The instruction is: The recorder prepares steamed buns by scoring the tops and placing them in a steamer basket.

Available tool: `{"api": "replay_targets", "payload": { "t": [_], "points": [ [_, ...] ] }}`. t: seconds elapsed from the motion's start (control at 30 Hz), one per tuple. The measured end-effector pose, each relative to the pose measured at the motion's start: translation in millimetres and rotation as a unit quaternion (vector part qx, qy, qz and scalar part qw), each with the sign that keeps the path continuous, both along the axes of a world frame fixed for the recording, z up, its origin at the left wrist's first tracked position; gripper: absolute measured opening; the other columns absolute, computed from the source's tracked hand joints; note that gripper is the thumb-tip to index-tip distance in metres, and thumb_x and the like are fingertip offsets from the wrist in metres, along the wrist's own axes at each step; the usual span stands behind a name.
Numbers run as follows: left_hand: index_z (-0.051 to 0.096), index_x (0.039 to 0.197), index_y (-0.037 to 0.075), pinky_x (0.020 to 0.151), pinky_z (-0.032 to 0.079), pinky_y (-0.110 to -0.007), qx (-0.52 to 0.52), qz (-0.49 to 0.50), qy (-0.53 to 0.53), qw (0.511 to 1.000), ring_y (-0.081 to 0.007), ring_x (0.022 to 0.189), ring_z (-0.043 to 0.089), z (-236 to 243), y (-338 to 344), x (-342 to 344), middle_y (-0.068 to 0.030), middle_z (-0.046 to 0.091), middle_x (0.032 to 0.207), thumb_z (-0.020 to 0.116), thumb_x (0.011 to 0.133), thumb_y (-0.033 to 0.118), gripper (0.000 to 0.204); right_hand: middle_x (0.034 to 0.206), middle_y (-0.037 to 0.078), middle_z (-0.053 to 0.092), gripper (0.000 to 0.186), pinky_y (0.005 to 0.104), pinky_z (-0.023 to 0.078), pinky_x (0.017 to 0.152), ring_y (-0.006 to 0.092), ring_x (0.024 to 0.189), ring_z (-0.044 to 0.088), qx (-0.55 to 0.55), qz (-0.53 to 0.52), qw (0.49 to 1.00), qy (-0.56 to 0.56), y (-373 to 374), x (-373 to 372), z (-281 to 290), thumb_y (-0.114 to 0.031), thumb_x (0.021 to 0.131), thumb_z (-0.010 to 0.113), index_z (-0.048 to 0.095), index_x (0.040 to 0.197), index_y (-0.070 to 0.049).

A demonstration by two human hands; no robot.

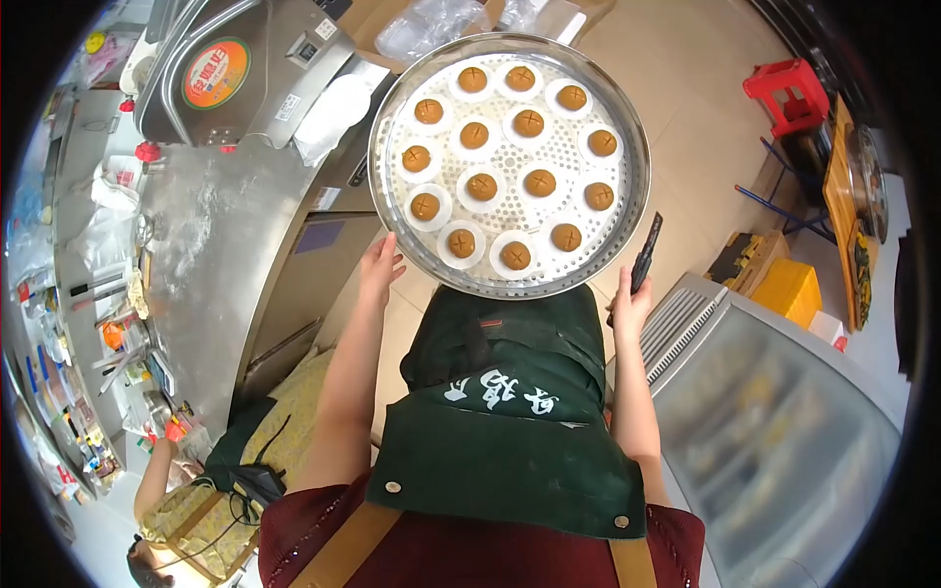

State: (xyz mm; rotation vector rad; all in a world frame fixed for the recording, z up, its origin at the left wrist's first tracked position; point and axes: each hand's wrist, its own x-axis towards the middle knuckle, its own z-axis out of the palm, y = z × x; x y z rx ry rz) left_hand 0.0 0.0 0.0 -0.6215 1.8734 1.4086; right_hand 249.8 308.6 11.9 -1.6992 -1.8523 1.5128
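A round metal steamer tray (639,167) with a perforated bottom is in front of me. It carries several brown dough buns (540,183), their tops marked with crosses, on round white papers. My left hand (378,269) is at the tray's lower left rim, fingers apart, a fingertip touching or very close to the metal. Just off the lower right rim, my right hand (631,306) is closed around a black utility knife (642,267) that points up and away from me. What supports the tray is hidden beneath it.
A steel worktable (211,255) dusted with flour runs along the left, with a metal machine (240,73) at its far end. Another person (221,490) is at lower left. On the right are a glass-topped cabinet (765,421), a yellow box (789,292) and a red stool (787,96).
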Motion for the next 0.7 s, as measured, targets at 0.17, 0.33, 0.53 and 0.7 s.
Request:
{"api": "replay_targets", "payload": {
  "t": [0.17,0.33,0.53,0.7],
  "points": [
    [0.04,0.119,-0.006,0.077,0.05,-0.037,0.022,-0.098,-0.055,0.993,-0.0253,0.096,0.056,-18.7,0.7,-6.2,-0.0136,0.054,0.108,0.056,0.082,0.018,0.046,0.065,0.004,0.051,0.056,0.0248,0.039,0.037,0.0105,0.042,0.047,0.119,-0.114,0.986,-0.021,-12.9,-28.2,-14.9,-0.034,0.066,0.077,0.045,0.092,0.003],
    [0.04,0.116,-0.009,0.072,0.052,-0.039,0.048,-0.058,-0.073,0.994,-0.0271,0.089,0.059,-35.6,10.0,-10.4,-0.0148,0.055,0.104,0.049,0.072,-0.001,0.045,0.088,0.022,0.061,0.069,0.0425,0.046,0.075,0.0365,0.083,0.06,0.14,-0.076,0.961,-0.228,-10.9,-45.9,-36.9,-0.041,0.057,0.078,0.046,0.101,0.003],
    [0.043,0.11,-0.009,0.06,0.052,-0.037,0.059,-0.03,-0.048,0.997,-0.0274,0.078,0.059,-37.5,8.2,-7.8,-0.0174,0.055,0.099,0.04,0.061,-0.009,0.048,0.081,0.021,0.061,0.031,0.043,0.047,0.072,0.0372,0.079,0.06,0.11,-0.093,0.972,-0.187,-14.6,-46.5,-42.1,-0.016,0.064,0.064,0.051,0.086,0.0],
    [0.045,0.091,-0.012,0.03,0.028,-0.028,0.097,-0.022,-0.016,0.995,-0.0164,0.041,0.041,-35.8,8.9,-30.4,-0.0129,0.051,0.071,0.04,0.06,-0.01,0.031,0.08,0.023,0.06,0.028,0.0445,0.046,0.071,0.0391,0.078,0.059,0.148,-0.119,0.974,-0.126,-11.1,-62.0,-36.7,-0.013,0.064,0.059,0.05,0.086,0.0]
  ]
}}
